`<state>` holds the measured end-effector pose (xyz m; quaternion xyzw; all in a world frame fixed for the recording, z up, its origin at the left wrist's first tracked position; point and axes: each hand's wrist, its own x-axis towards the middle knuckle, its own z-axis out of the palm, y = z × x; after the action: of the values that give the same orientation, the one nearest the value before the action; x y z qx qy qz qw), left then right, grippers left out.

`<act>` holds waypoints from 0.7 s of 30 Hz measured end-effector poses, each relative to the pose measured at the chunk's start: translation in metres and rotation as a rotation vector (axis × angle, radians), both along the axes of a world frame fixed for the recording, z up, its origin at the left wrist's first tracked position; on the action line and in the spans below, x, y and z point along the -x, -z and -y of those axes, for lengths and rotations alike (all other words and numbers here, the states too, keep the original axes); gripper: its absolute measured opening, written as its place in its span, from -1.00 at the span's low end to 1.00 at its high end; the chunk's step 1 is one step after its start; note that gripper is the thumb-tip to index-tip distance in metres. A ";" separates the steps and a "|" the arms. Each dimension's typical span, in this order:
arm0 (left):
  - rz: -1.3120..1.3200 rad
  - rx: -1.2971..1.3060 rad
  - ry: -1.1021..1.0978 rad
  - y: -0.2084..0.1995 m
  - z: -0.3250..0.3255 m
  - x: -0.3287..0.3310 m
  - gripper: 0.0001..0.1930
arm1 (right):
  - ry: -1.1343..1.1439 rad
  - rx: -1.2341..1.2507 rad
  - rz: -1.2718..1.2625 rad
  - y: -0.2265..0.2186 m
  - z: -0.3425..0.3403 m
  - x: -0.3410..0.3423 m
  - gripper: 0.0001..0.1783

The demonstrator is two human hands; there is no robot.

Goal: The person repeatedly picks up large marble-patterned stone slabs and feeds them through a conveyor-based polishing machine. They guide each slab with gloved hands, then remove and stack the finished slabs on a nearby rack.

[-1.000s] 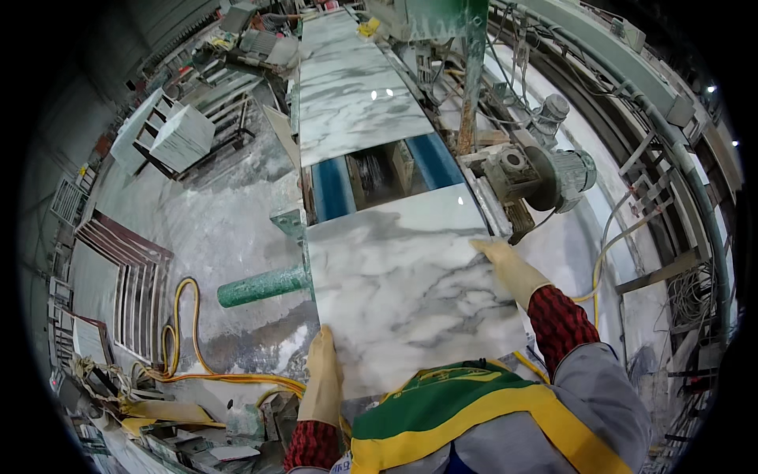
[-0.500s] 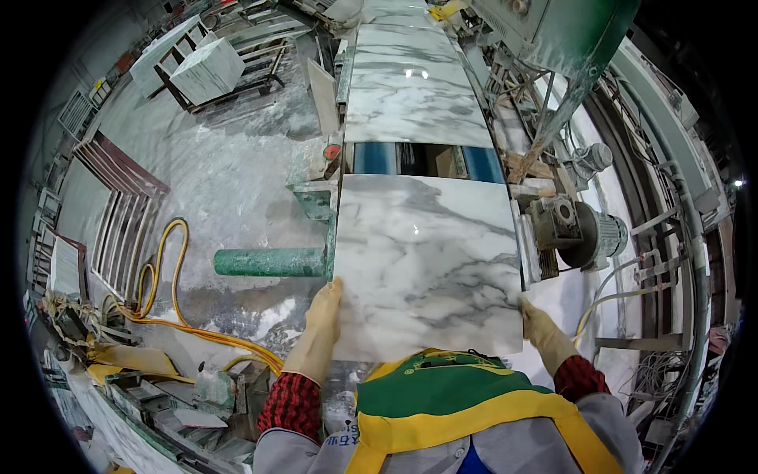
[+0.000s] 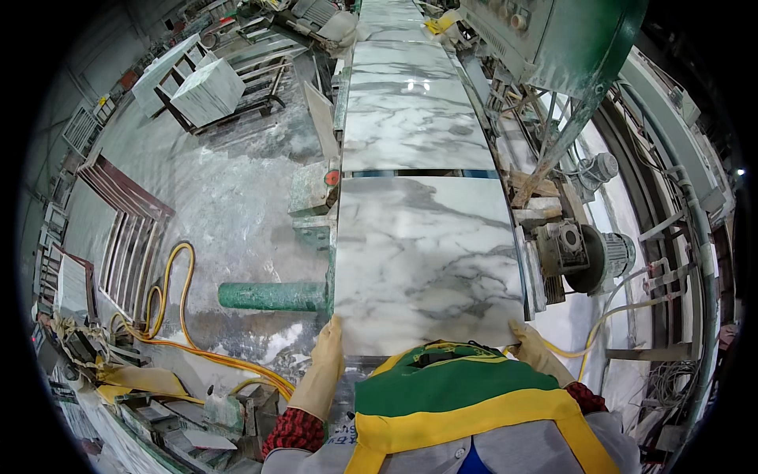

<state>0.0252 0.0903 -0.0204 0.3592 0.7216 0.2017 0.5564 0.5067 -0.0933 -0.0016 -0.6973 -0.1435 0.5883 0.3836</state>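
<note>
A white marble slab [image 3: 426, 261] with grey veins lies flat on the conveyor in front of me, its near edge by my green and yellow apron [image 3: 458, 395]. My left hand [image 3: 326, 355], in a cream rubber glove, is closed on the slab's left edge by the near corner. At the near right corner, my gloved right hand [image 3: 537, 347] grips the edge; some of its fingers are hidden. Beyond a narrow gap lies another veined marble slab [image 3: 418, 110], with more slabs in line farther off.
A green pipe [image 3: 272, 296] sticks out left of the conveyor. Yellow hoses [image 3: 189, 344] lie on the floor. To the right stand a motor [image 3: 604, 257] and a green machine housing [image 3: 584, 47]. Racks [image 3: 130, 253] and stone blocks [image 3: 209, 91] stand at left.
The near slab has slid away from me along the conveyor, and the gap to the slab beyond has narrowed. Both hands have moved with it; the right now sits closer to the corner.
</note>
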 end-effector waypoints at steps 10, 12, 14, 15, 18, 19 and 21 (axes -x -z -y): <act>0.136 -0.043 -0.201 0.005 -0.015 -0.021 -0.24 | 0.276 0.027 0.036 0.024 -0.033 -0.010 -0.72; 0.121 -0.035 -0.201 0.015 -0.020 -0.017 -0.27 | 0.271 0.043 0.024 0.000 -0.047 -0.002 -0.73; 0.040 -0.008 -0.184 0.009 -0.025 -0.017 -0.30 | 0.273 0.079 0.016 -0.007 -0.053 -0.002 -0.69; 0.107 -0.007 -0.183 -0.011 -0.029 -0.027 -0.26 | 0.284 0.111 0.014 -0.004 -0.052 -0.004 -0.63; 0.256 0.000 -0.204 -0.063 -0.031 -0.049 -0.20 | 0.332 0.086 -0.062 -0.002 -0.048 -0.006 -0.62; 0.271 0.002 -0.215 -0.070 -0.033 -0.052 -0.22 | 0.368 0.072 -0.112 0.002 -0.046 -0.008 -0.65; 0.275 -0.003 -0.264 -0.063 -0.035 -0.057 -0.25 | 0.456 0.052 -0.220 0.017 -0.038 -0.012 -0.69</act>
<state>0.0825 0.1252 0.0422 0.2313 0.6793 0.3210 0.6181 0.5186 -0.0555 -0.0181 -0.6530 0.0755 0.5623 0.5017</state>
